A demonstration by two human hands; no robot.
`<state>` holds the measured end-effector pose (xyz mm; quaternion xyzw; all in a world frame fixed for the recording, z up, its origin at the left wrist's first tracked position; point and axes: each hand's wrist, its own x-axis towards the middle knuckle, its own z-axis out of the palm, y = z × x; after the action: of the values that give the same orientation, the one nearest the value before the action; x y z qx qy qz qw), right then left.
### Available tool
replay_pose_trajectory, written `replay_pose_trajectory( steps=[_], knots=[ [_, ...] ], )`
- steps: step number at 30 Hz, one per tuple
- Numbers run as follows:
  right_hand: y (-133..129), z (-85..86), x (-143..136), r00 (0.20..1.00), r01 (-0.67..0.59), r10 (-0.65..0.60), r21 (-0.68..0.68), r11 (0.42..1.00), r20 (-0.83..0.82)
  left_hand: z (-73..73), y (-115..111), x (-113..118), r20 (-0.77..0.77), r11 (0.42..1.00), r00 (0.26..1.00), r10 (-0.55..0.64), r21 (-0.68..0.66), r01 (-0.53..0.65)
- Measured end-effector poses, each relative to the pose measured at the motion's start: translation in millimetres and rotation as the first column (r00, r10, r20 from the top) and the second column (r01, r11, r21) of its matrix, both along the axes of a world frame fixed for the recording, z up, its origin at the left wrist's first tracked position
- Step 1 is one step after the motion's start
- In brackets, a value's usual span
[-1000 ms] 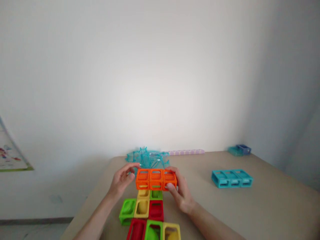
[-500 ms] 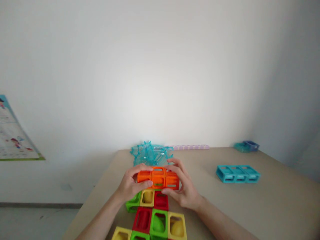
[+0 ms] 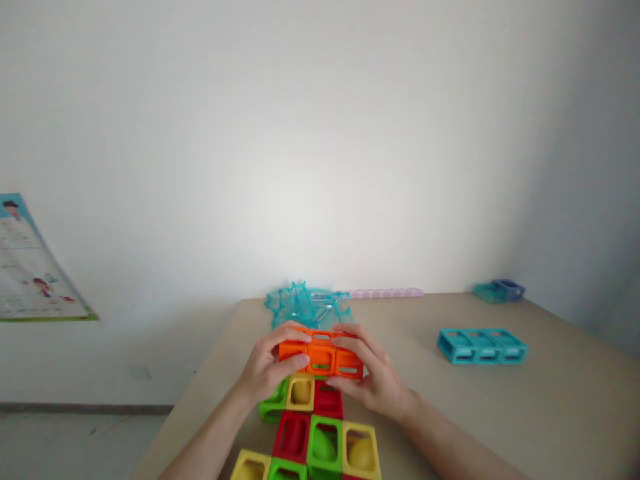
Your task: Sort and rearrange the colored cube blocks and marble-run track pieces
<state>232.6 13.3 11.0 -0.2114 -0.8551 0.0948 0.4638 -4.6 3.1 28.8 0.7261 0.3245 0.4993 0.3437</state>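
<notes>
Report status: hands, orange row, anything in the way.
Left hand and right hand gripping orange row. Coloured blocks on near side. Teal row apart, to the right; no obstruction visible.

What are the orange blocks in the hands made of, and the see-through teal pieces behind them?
The orange blocks look like smooth hard plastic with little shine: even colour, rounded cut-outs, no grain. Rubber isn't ruled out. The teal pieces seem thin, tinted plastic, probably glossy: you can partly see through them, and their edges look darker.

Small print (image 3: pixel 13 233) lines a poster (image 3: pixel 33 263) on the wall (image 3: pixel 300 147) at left, too blurred to read.
</notes>
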Motion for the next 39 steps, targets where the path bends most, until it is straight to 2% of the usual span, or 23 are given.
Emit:
replay_pose_trajectory(
  steps=[7,14,19,23,25,28,31,34,36,39],
  knots=[
    [1,3.4,-1,0.996,-0.085,0.084,0.039,0.996,0.016,1.1,1,-1,0.061,0.997,0.998,-0.019,-0.078,0.023],
    [4,0.9,-1,0.996,-0.082,0.078,0.088,0.993,0.047,0.4,2,-1,0.091,0.993,0.996,0.028,-0.114,-0.017],
    [-2,8.5,-5,0.982,0.143,-0.155,0.111,0.983,0.111,2.4,-1,4,0.068,0.997,0.994,0.08,0.001,-0.081],
    [-7,13.1,-10,0.947,0.259,-0.286,0.183,0.949,0.144,1.5,-2,7,0.012,0.993,0.999,0.049,0.111,-0.05],
    [-4,13.6,-7,0.936,0.282,-0.317,0.215,0.935,0.152,-1.4,-1,6,0.035,0.997,0.999,-0.02,0.076,0.017],
    [7,14.7,13,0.912,0.356,-0.394,0.257,0.898,0.112,-8.1,2,3,0.183,0.994,0.978,-0.104,0.005,0.105],
    [27,17.1,50,0.819,0.542,-0.572,0.261,0.798,0.047,-15.0,10,-3,0.312,0.999,0.949,0.04,-0.003,-0.041],
    [46,18.8,86,0.691,0.679,-0.713,0.232,0.696,0.12,-21.8,19,-9,0.411,0.982,0.894,0.178,-0.013,-0.189],
    [50,20.6,98,0.634,0.708,-0.738,0.21,0.674,0.233,-26.9,25,-14,0.462,0.968,0.855,0.235,-0.032,-0.249],
    [36,27.2,100,0.587,0.697,-0.696,0.18,0.694,0.413,-34.8,33,-20,0.483,0.948,0.821,0.305,-0.075,-0.308]
  ],
)
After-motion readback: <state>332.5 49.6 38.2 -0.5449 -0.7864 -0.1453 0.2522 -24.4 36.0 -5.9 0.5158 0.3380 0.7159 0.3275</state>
